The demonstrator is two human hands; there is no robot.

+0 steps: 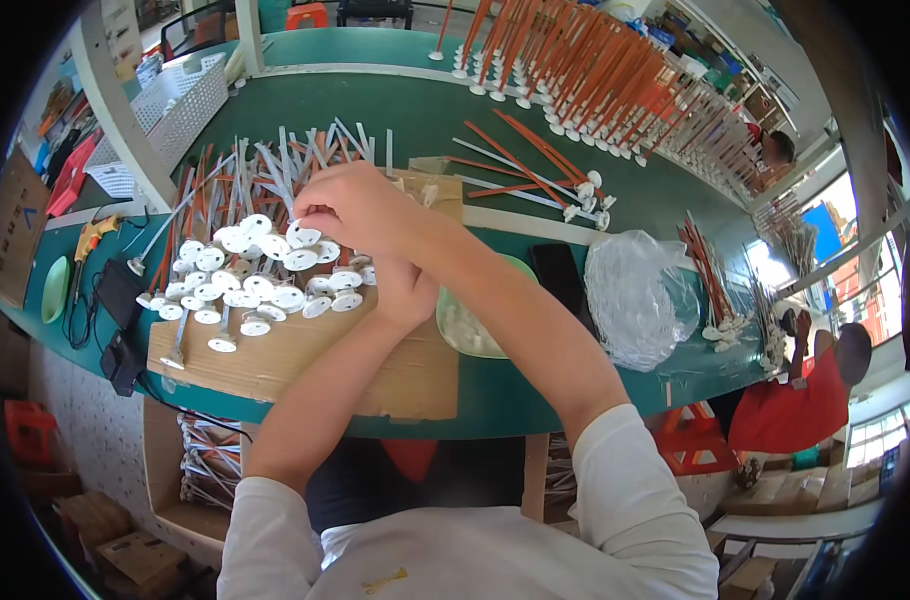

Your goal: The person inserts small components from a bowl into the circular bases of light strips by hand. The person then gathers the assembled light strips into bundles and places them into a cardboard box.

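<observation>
Apparently right hand (350, 205) pinches white disc (302, 236)

We see both forearms crossing, bare below white sleeves. Our right hand (350, 205) reaches leftward with fingers curled and pinching. Our left hand (407, 290) lies tucked beneath the right wrist.

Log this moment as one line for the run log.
right hand: pinching white disc | left hand: under right forearm, grip hidden | discs on cardboard | green table | plastic bag at right
</observation>
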